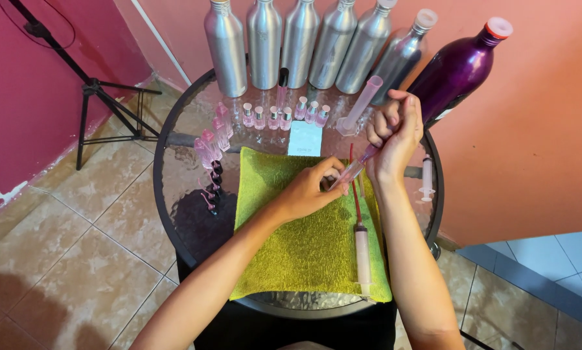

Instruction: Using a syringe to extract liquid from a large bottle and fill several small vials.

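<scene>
left hand (307,191) over the green towel (291,240), fingertips pinched together on the lower end of a slim clear vial (352,170). right hand (395,133) raised just above and behind, fingers curled shut around the upper end of that same vial, plus a pink-tinted tube (363,104) slanting up past the knuckles (exact grip on the tube hard to tell). vial held tilted between both hands, above the far right corner of the towel, clear of the cloth.

lying on the towel's right edge: a syringe (362,249) with pink barrel and a thin red rod pointing up toward the hands. towel spread across the near half of a round glass surface (174,194) with a dark rim.

along the far edge of the surface: a row of tall silver bottles (265,45), upright and close together, and to their right a large purple bottle (456,68) with a red cap, leaning against the salmon wall. in front of the silver ones, a line of small pink vials (284,116) with pale caps, standing. left of the towel, a cluster of pink bottles (213,146) lying over dark caps. white card (305,138) just behind the towel. second syringe (427,178) near the right rim.

on the tiled floor at left, a black tripod stand (100,97) beside the magenta wall.
</scene>
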